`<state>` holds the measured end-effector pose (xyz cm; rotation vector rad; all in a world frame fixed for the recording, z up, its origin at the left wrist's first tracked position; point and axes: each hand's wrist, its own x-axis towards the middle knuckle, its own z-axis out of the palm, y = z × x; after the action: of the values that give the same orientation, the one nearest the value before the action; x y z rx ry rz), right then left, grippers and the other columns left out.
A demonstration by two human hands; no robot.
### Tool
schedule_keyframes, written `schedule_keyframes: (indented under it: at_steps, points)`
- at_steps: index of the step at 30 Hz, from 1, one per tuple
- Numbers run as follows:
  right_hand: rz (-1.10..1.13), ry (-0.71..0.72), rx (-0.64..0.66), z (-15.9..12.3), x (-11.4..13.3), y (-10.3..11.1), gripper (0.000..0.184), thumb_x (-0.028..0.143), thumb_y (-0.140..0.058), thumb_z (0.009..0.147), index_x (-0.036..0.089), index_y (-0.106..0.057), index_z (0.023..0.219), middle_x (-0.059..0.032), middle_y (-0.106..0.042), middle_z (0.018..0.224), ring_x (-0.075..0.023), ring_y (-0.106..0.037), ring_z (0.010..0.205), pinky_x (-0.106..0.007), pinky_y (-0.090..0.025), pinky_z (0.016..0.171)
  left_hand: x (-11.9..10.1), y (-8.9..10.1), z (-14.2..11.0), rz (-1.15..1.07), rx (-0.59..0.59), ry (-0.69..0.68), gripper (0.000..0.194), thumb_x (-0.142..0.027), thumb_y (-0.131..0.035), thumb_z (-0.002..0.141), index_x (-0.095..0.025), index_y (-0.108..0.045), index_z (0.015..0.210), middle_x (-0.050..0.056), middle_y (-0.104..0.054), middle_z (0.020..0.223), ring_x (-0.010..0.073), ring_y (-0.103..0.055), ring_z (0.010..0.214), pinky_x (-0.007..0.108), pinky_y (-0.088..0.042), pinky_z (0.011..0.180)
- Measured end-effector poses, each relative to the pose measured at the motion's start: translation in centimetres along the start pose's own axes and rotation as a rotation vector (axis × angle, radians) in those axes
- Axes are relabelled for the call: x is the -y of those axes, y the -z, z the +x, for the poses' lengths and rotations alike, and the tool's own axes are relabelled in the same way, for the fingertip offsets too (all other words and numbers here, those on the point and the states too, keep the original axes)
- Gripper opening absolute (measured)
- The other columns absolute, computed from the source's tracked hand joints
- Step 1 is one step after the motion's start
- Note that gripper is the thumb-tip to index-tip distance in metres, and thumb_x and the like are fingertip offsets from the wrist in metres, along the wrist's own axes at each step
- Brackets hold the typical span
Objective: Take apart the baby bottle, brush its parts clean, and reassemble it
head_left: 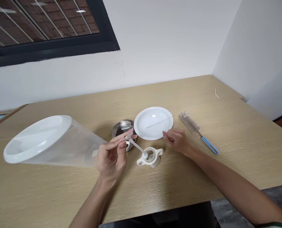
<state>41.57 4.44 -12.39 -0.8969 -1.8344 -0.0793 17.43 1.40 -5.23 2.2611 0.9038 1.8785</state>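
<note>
The left hand (112, 157) pinches one slim, clear plastic tube with a flanged top (137, 146) between thumb and fingers. The tube's long axis slants; its round white end points down and right in the view, at the opening of one off-white plastic ring with two looped handles (155, 162); contact there is unclear. The right hand (177, 141) is curled closed near the ring; I cannot tell whether it grips anything. Just beyond lie one glossy white plate (151, 134), with one thin metal wire (160, 122) across it, and one round steel dish (114, 127) beside it. Farther out are one tall translucent container with a white top (60, 142) on the left, one blue-handled bristle brush (200, 134) on the right and one bent pale stick (216, 93).
</note>
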Motion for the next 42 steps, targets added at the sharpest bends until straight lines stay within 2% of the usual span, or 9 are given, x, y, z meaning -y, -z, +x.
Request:
schedule_keyframes:
  at_steps: [5,10,16,21,30,35,38,40,42]
  points:
    - [0.007,0.007,0.022,-0.2,0.3,0.0,0.042,0.014,-0.055,0.094,0.018,-0.030,0.060,0.0069,-0.034,0.051,-0.0062,-0.024,0.048,-0.025,-0.020,0.048,0.2,0.0,-0.5,0.024,0.099,-0.041,0.026,0.004,-0.058,0.088,-0.014,-0.053,0.108,0.016,-0.074,0.115,0.0234,-0.076,0.095,0.030,-0.066,0.068]
    - [-0.005,0.025,0.034,-0.3,0.4,0.0,0.043,0.015,-0.053,0.095,0.018,-0.030,0.059,0.0061,-0.036,0.051,-0.0064,-0.026,0.048,-0.026,-0.021,0.049,0.7,0.5,-0.7,0.019,0.143,-0.059,0.033,0.004,-0.059,0.087,-0.015,-0.054,0.113,0.014,-0.072,0.120,0.0242,-0.075,0.100,0.033,-0.066,0.072]
    - [0.012,0.060,0.000,-0.1,0.4,0.3,0.040,0.011,-0.056,0.093,0.018,-0.031,0.061,0.0067,-0.036,0.052,-0.0061,-0.026,0.049,-0.025,-0.020,0.050,-0.4,1.0,-0.6,-0.115,0.433,-0.010,0.027,0.003,-0.063,0.082,-0.014,-0.061,0.104,0.014,-0.073,0.112,0.0248,-0.072,0.104,0.036,-0.062,0.083]
    - [0.003,0.080,0.008,0.1,0.7,0.6,0.039,0.008,-0.056,0.091,0.018,-0.032,0.062,0.0069,-0.034,0.053,-0.0069,-0.025,0.050,-0.026,-0.022,0.051,-1.1,0.6,-0.3,-0.180,0.575,0.141,0.030,-0.004,-0.065,0.082,-0.018,-0.062,0.109,0.010,-0.071,0.108,0.0200,-0.069,0.100,0.032,-0.057,0.086]
    - [0.052,0.098,0.066,0.1,1.1,0.5,0.038,0.007,-0.055,0.092,0.019,-0.033,0.063,0.0068,-0.034,0.054,-0.0071,-0.026,0.049,-0.026,-0.023,0.051,-1.1,-0.3,-1.4,-0.368,0.577,0.328,0.039,-0.013,-0.067,0.084,-0.022,-0.058,0.120,0.007,-0.062,0.111,0.0195,-0.061,0.102,0.032,-0.049,0.091]
    - [0.117,0.117,0.115,-0.2,1.7,0.4,0.040,0.003,-0.056,0.091,0.019,-0.031,0.065,0.0068,-0.031,0.056,-0.0071,-0.028,0.050,-0.026,-0.022,0.051,-1.0,-0.2,-1.8,-0.426,0.552,0.304,0.041,-0.025,-0.070,0.084,-0.021,-0.058,0.123,0.012,-0.060,0.119,0.0256,-0.059,0.111,0.039,-0.047,0.098]
    - [0.133,0.124,0.113,-0.4,1.6,0.0,0.041,0.002,-0.057,0.090,0.020,-0.029,0.066,0.0069,-0.029,0.057,-0.0070,-0.027,0.050,-0.027,-0.020,0.050,0.2,0.5,-1.5,-0.348,0.444,0.327,0.032,-0.035,-0.058,0.094,-0.017,-0.060,0.120,0.015,-0.062,0.118,0.0269,-0.059,0.111,0.041,-0.048,0.096]
    - [0.135,0.119,0.107,-0.5,1.5,-0.2,0.043,0.001,-0.057,0.090,0.020,-0.027,0.066,0.0069,-0.027,0.058,-0.0069,-0.026,0.049,-0.027,-0.020,0.049,1.3,1.1,-1.2,-0.187,0.316,0.392,0.024,-0.035,-0.050,0.099,-0.017,-0.064,0.107,0.012,-0.066,0.106,0.0234,-0.062,0.102,0.037,-0.049,0.089]
    - [0.132,0.111,0.108,-0.6,1.4,-0.4,0.043,0.001,-0.057,0.090,0.020,-0.026,0.066,0.0069,-0.027,0.058,-0.0069,-0.025,0.048,-0.027,-0.020,0.049,2.6,1.6,-0.9,0.000,0.208,0.484,0.024,-0.035,-0.048,0.100,-0.017,-0.063,0.093,0.008,-0.068,0.093,0.0199,-0.063,0.088,0.033,-0.049,0.082]
